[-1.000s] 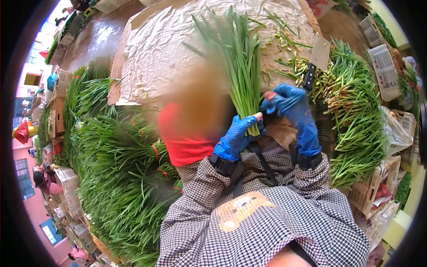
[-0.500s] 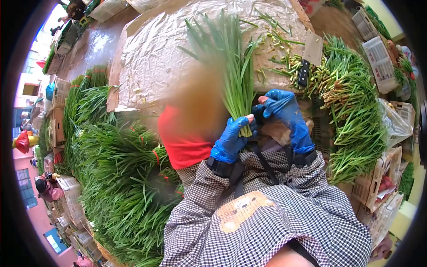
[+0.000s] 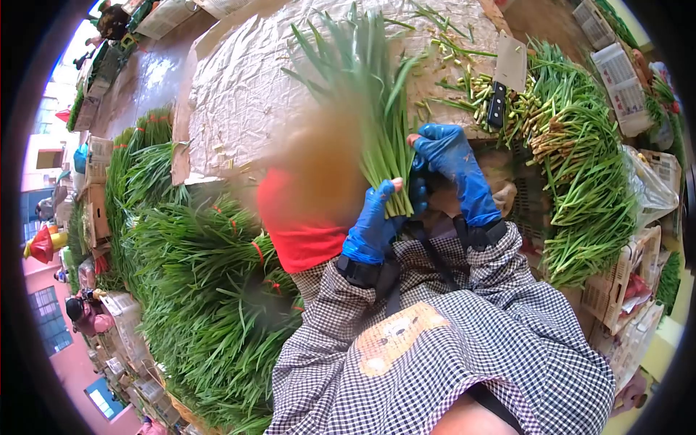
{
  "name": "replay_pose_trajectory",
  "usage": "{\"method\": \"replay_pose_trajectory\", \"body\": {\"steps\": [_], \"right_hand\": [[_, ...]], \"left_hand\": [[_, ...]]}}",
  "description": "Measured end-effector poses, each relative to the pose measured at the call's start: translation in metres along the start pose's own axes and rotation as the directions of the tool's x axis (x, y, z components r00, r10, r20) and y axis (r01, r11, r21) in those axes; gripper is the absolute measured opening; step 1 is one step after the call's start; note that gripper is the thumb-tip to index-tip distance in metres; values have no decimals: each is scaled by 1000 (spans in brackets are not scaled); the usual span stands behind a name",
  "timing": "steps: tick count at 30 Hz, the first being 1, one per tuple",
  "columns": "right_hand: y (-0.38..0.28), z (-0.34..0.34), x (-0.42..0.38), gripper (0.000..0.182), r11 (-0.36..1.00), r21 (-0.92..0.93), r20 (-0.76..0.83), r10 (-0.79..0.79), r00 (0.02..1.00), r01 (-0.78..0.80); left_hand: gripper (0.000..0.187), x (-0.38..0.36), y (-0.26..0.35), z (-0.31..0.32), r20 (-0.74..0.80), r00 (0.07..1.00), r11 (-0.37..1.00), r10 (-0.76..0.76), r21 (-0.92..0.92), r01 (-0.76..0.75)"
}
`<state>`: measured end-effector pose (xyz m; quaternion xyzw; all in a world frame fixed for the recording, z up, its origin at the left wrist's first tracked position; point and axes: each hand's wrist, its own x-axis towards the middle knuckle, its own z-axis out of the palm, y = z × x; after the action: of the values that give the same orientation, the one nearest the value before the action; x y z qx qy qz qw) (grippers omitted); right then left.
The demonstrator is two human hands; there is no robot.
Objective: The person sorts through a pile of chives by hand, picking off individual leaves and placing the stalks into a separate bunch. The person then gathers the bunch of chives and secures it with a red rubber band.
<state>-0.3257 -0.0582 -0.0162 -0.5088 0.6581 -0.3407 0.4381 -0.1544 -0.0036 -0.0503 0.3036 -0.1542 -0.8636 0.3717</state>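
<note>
My left hand [image 3: 373, 225], in a blue glove with a bare thumb tip, is wrapped round the lower stems of a green leafy bunch [image 3: 386, 156]. The bunch stands upright, its leaves fanning out over the board. My right hand [image 3: 446, 156], also blue-gloved, is beside the stems with thumb and fingers pinched together; what they hold, if anything, is too small to tell. A cleaver [image 3: 497, 105] with a black handle lies at the board's right edge, near cut stem ends [image 3: 475, 90]. Loose stalks [image 3: 580, 167] are heaped on the right.
The paper-covered board [image 3: 239, 87] is ahead. Many green bunches tied with red bands [image 3: 210, 290] are piled on the left. Plastic crates [image 3: 620, 87] and a clear bag [image 3: 645, 188] stand at the right. A person [image 3: 90, 315] is at the far left. A blurred patch covers the centre.
My right hand has moved slightly left and up, closer to the stems. My left hand still holds the bunch, with its fingers shifted a little. The whole view has shifted slightly.
</note>
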Motion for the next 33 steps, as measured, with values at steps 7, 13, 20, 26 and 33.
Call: {"method": "replay_pose_trajectory", "body": {"steps": [7,13,20,26,33], "right_hand": [[-13,-4,-12,26,986,164,-103,10,995,7],[-15,-3,-17,22,951,305,-101,-27,994,57],[-31,3,-30,18,946,313,-113,-50,992,83],[-41,-41,-38,17,850,503,-201,-60,978,156],[30,-24,-44,23,999,-38,12,35,999,-34]], "left_hand": [[42,5,4,5,18,1000,967,9,-253,-4],[41,8,1,-8,-15,1000,977,-8,-214,5],[28,19,0,-18,27,999,982,-44,-181,48],[34,21,6,-20,97,995,956,-38,-287,64],[29,19,6,3,-221,955,963,198,227,-147]]}}
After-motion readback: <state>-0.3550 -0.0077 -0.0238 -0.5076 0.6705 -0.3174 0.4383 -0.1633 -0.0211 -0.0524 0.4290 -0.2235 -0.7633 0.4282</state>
